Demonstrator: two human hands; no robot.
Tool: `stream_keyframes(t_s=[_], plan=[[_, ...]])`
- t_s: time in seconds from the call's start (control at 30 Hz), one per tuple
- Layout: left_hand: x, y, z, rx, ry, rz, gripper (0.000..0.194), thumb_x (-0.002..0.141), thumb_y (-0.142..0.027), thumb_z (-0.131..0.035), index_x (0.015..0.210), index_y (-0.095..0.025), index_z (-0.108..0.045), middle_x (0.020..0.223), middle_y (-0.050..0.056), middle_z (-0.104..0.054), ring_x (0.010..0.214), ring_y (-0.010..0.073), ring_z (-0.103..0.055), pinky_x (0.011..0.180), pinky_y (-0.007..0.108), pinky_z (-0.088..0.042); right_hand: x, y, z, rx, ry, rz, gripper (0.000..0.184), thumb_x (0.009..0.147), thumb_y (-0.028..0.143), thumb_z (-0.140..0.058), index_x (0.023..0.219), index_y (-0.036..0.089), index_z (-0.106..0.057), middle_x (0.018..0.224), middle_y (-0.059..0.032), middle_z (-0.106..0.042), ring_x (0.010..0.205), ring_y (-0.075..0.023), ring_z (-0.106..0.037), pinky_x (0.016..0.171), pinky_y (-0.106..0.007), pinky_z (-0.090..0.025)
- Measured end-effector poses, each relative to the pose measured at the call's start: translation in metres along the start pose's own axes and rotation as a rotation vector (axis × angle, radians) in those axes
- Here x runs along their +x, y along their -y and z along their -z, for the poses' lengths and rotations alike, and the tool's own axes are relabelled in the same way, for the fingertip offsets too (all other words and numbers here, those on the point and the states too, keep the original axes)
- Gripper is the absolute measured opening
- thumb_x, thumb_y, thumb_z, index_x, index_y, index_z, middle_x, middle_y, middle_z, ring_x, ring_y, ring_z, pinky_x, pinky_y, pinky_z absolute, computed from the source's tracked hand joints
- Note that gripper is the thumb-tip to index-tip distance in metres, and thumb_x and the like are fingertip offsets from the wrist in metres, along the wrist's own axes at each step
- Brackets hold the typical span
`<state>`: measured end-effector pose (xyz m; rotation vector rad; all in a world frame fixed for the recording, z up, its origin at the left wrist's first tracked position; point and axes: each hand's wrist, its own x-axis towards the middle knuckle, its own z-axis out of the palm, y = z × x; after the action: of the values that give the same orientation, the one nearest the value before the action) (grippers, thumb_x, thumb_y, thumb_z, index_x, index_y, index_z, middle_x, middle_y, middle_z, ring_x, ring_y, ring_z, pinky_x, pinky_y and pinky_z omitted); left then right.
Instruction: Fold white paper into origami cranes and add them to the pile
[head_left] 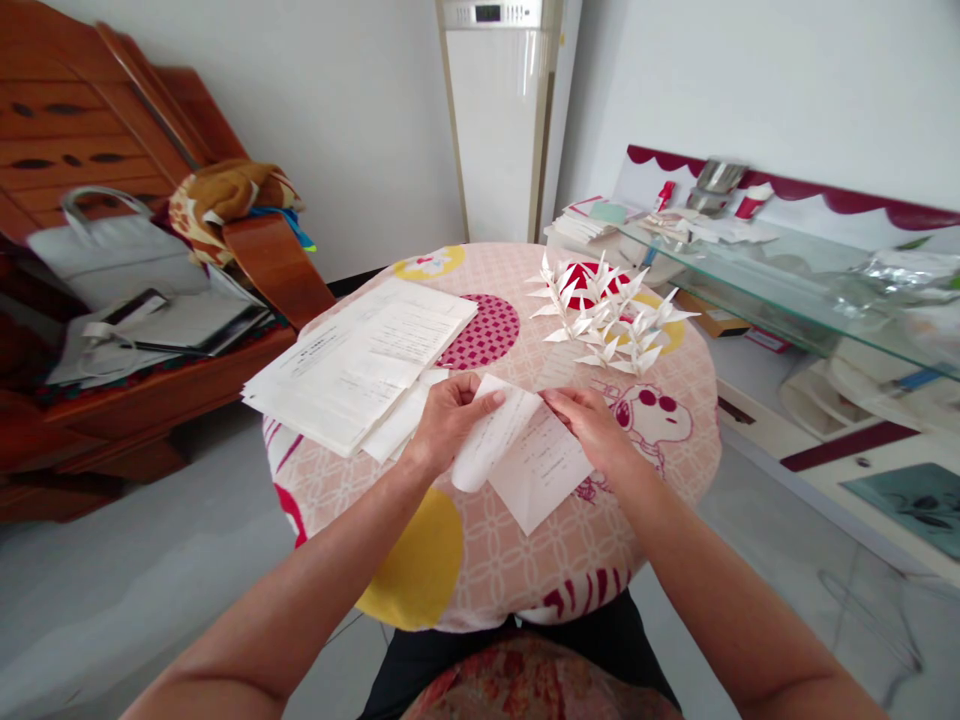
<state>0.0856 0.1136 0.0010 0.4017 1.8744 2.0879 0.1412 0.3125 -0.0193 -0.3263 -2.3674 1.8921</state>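
Observation:
A printed sheet of paper (541, 462) is bent over between my two hands above the round table. My left hand (452, 412) pinches its upper left part, where one flap curls over toward me. At the upper right edge, my right hand (589, 420) grips the same sheet between thumb and fingers. Just left of my left hand lies a stack of printed papers (360, 350), with smaller sheets sticking out beneath it. Beyond my right hand stand several folded white paper cranes (600, 315), grouped close together with pointed wings and tails.
A patterned cloth (510, 560) covers the round table. At the right is a glass-topped cabinet (795, 290) with cups, papers and plastic bags. A wooden bench (217, 370) at the left holds a grey handbag (105, 245) and clothing. A tall white air conditioner (495, 120) stands behind.

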Motion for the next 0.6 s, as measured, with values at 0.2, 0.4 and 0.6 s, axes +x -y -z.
stream_keyframes(t_s=[0.2, 0.4, 0.6], plan=[[-0.011, -0.005, 0.002, 0.001, 0.135, -0.095, 0.035, 0.073, -0.038, -0.083, 0.072, -0.016, -0.055, 0.065, -0.002, -0.064, 0.05, 0.0079, -0.053, 0.045, 0.018, -0.041, 0.004, 0.01, -0.003, 0.144, -0.024, -0.105, 0.016, 0.065, 0.029, -0.069, 0.078, 0.019, -0.072, 0.069, -0.0016, -0.07, 0.061, -0.0162, -0.061, 0.059, -0.028, -0.044], [-0.025, -0.01, -0.003, 0.096, 0.229, -0.172, 0.022, 0.08, -0.035, -0.079, 0.082, -0.015, -0.068, 0.082, 0.004, -0.074, 0.063, 0.0118, -0.063, 0.053, 0.022, -0.048, 0.002, 0.012, -0.006, 0.115, -0.067, 0.035, 0.012, 0.069, 0.03, -0.066, 0.07, 0.019, -0.07, 0.063, 0.0011, -0.064, 0.057, -0.013, -0.054, 0.056, -0.026, -0.039], [-0.031, -0.013, 0.002, 0.244, 0.269, -0.308, 0.017, 0.083, -0.03, -0.076, 0.094, -0.017, -0.074, 0.098, 0.008, -0.077, 0.08, 0.0157, -0.069, 0.067, 0.026, -0.053, 0.0, 0.015, -0.003, 0.001, -0.069, 0.183, 0.014, 0.074, 0.028, -0.061, 0.07, 0.018, -0.068, 0.063, 0.0011, -0.062, 0.057, -0.0126, -0.052, 0.054, -0.025, -0.038]])
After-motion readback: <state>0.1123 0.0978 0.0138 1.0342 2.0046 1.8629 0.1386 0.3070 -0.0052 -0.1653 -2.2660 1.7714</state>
